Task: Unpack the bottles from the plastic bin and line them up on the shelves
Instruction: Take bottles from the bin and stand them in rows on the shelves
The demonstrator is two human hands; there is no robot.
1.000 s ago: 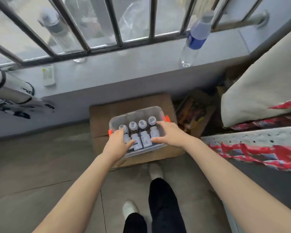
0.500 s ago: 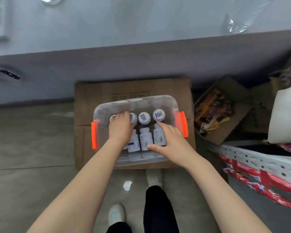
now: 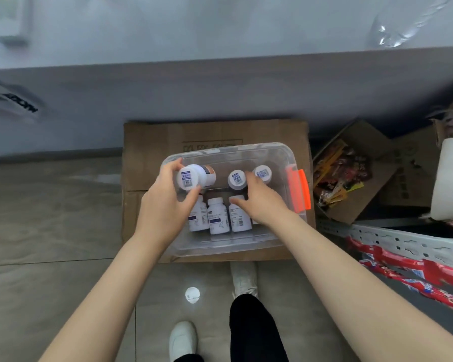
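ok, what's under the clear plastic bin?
A brown cardboard box on the tiled floor; its top shows behind and left of the bin. Directly beneath, the bottles cover much of it, and the box's inside is hidden.

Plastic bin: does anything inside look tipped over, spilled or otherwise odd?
Nothing spilled. Three white bottles in the near row lie on their sides, while the two far-row bottles stand upright. The left hand grips a tilted bottle.

I count one clear plastic bin (image 3: 272,152), three flat-lying white bottles (image 3: 217,218), three barcode-capped bottles (image 3: 237,178) (others possibly hidden).
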